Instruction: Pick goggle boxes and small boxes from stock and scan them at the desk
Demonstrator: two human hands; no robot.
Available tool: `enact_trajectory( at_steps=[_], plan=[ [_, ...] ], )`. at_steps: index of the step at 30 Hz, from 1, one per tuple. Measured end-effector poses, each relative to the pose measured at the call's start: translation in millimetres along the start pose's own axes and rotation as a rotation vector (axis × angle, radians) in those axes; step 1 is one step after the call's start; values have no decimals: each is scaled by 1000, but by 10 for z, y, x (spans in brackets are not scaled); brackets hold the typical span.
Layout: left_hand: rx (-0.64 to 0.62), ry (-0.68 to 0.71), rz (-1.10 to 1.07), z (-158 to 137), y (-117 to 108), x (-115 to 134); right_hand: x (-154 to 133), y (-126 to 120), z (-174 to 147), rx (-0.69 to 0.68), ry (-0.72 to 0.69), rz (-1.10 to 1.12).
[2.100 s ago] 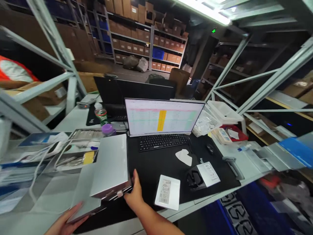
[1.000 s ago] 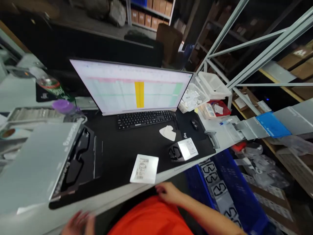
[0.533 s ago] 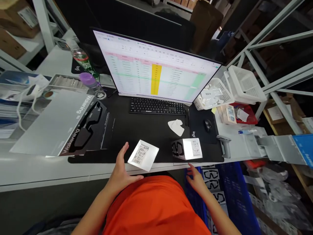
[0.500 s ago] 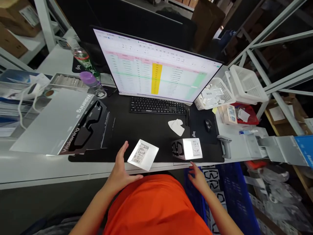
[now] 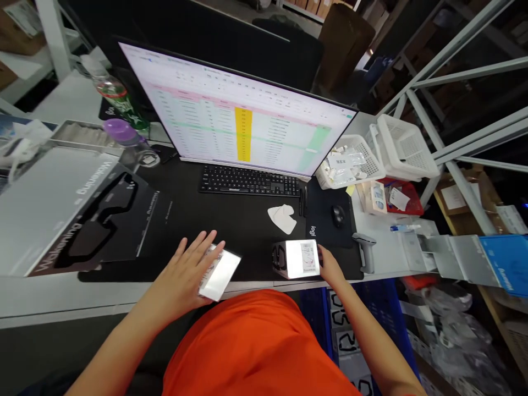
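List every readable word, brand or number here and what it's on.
"Wakening": twice on the large grey-and-black box.
"logi": on the right mouse pad.
Too small or blurred to read: all other print, including monitor, keyboard, bottle, blue box, left white box, right white box.

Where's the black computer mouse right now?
In the head view, the mouse sits right of centre on the dark mouse pad, to the right of the keyboard and beyond the right hand.

Left hand (image 5: 187, 271) palm down, fingers (image 5: 206, 245) extended; right hand (image 5: 330, 266) partly hidden, forearms (image 5: 363, 320) bare.
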State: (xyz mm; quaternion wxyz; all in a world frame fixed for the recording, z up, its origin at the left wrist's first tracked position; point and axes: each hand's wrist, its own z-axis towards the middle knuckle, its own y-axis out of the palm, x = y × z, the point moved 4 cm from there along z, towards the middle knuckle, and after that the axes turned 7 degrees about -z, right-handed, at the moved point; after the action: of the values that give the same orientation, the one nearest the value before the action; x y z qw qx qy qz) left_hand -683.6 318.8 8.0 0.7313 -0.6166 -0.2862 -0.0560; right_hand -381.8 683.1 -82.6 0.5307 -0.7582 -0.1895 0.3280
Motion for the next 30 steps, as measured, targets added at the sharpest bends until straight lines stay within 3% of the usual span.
enact_trajectory(
  at_steps=[8,17,25,30],
  plan=[
    [27,126,-72,39,234,-172,294,-251,411,108,-8,-73],
    [215,-17,27,103,239,36,512,-405,781,292,-7,-92],
    [256,-30,31,235,279,208,592,-388,1172,353,41,-116],
    [240,-21,-7,278,383,179,642,-335,1417,372,94,-126]
  ],
)
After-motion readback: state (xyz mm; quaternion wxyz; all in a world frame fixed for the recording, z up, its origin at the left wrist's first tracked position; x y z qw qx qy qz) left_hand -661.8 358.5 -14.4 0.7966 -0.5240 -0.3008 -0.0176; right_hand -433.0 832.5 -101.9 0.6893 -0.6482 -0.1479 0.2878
